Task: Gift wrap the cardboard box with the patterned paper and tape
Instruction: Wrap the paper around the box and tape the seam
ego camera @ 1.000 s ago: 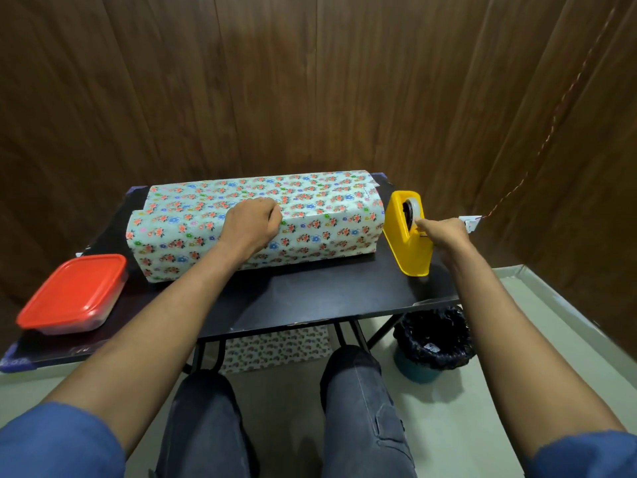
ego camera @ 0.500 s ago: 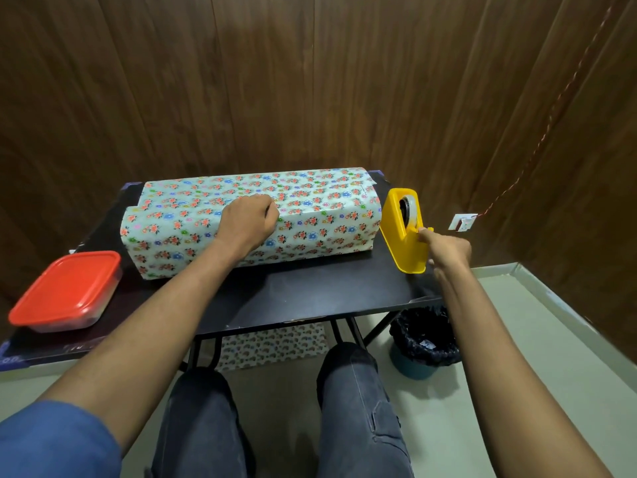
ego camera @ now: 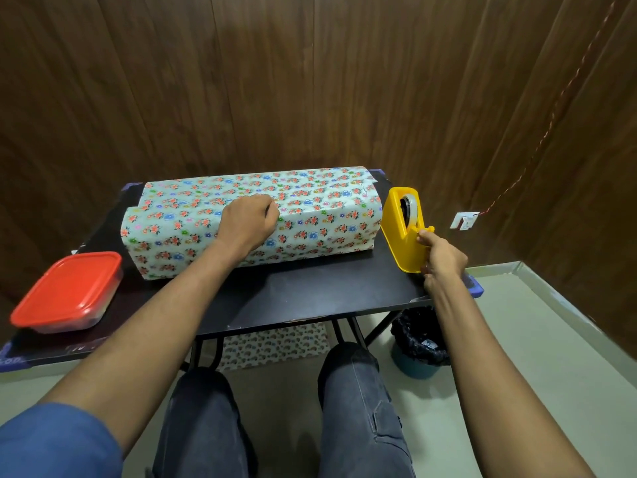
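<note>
The long box wrapped in floral patterned paper (ego camera: pixel 317 215) lies across the back of the black table (ego camera: pixel 310 294). My left hand (ego camera: pixel 246 224) sits on its top front edge near the middle, fingers curled, pinching and pressing down the paper overlap. Just right of the box stands a yellow tape dispenser (ego camera: pixel 398 232) with a clear tape roll (ego camera: pixel 410 210). My right hand (ego camera: pixel 443 258) is at the dispenser's near cutter end, thumb and fingers pinched there on the tape end. The strip itself is too thin to make out.
A red-lidded plastic container (ego camera: pixel 69 291) sits at the table's front left. Under the table lie a sheet of patterned paper (ego camera: pixel 275 345) and, to the right, a bin with a black liner (ego camera: pixel 418 343). Wood-panelled walls close in behind and to the right.
My right hand has slid from beside the tape roll down to the dispenser's near cutter end, toward me. My left hand has stayed on the box.
</note>
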